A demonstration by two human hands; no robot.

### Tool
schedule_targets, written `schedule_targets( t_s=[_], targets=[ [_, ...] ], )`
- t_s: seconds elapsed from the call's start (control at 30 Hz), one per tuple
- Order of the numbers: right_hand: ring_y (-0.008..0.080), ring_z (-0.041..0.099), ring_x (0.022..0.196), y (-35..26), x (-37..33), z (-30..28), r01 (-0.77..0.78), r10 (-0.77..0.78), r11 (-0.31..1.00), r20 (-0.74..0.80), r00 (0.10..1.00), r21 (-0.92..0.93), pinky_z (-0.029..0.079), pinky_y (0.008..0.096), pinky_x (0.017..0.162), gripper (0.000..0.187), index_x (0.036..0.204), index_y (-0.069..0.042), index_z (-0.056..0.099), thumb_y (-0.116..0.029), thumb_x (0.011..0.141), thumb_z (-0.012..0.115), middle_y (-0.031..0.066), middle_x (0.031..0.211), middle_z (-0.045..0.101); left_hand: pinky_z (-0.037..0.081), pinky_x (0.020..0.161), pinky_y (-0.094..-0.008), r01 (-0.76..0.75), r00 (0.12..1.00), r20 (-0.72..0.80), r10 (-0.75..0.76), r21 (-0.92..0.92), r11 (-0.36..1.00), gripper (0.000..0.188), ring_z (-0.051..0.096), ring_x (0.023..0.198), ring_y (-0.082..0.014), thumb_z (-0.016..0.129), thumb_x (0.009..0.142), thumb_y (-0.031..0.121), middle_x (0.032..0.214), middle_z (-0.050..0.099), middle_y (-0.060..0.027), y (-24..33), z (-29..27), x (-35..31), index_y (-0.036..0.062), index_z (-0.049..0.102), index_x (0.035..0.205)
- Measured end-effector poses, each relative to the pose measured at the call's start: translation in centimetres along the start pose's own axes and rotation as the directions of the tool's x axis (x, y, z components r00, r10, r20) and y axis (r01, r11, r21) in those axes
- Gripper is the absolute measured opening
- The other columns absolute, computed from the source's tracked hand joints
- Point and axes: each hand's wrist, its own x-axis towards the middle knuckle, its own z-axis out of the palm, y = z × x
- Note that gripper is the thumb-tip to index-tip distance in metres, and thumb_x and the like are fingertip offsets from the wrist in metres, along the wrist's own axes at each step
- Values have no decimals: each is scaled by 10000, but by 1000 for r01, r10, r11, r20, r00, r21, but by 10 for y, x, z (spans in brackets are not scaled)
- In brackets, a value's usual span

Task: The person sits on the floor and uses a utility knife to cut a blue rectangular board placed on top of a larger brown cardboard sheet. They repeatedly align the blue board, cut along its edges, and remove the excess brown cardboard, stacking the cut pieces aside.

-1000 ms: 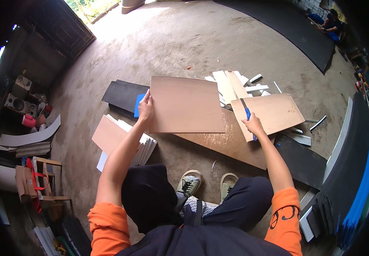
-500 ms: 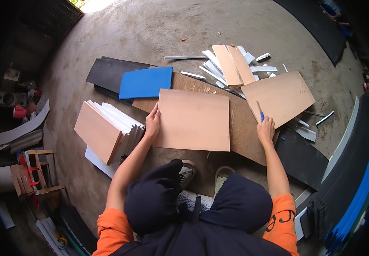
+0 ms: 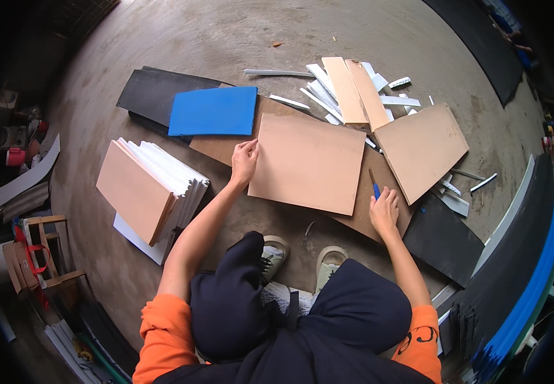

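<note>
A tan foam sheet (image 3: 308, 160) lies turned at a slant over a brown board (image 3: 389, 185) in front of my feet. My left hand (image 3: 245, 160) pinches the sheet's left edge, thumb and fingers together. In my right hand (image 3: 384, 210) is a blue-handled knife (image 3: 375, 189), its blade pointing away from me, beside the sheet's right edge. Another tan sheet (image 3: 423, 150) rests just beyond the knife, to the right. A blue sheet (image 3: 214, 111) lies past my left hand, partly on a black sheet (image 3: 162, 93).
At left stands a stack of tan and white sheets (image 3: 137, 185). Narrow tan strips (image 3: 346, 93) lie on white offcuts (image 3: 320, 96) at the far right. Black and blue sheets (image 3: 514, 237) are piled along the right side. A wooden frame (image 3: 53, 256) stands at the left.
The tan sheet has shifted right and away from me and turned slightly clockwise, my left hand still at its edge. My right hand with the knife has moved left and nearer.
</note>
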Motion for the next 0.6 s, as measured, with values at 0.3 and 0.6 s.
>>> schedule_targets(
  t_s=[0.3,0.6],
  targets=[
    [317,490,1001,-176,109,-51,408,-524,695,28,851,592,400,381,867,428,1161,67,429,-206,839,502,215,1066,486,371,890,-327,160,877,-397,-271,-290,944,429,425,974,-223,593,791,153,1117,365,-138,-45,-60,19,75,440,1183],
    [141,507,879,-340,141,38,-62,-231,521,211,950,851,394,274,798,551,1270,76,312,-126,808,534,88,1012,523,244,970,-393,256,856,-461,-235,-17,967,330,305,1090,-306,607,735,186,1193,347,-113,-55,-53,71,187,568,1063]
  ],
)
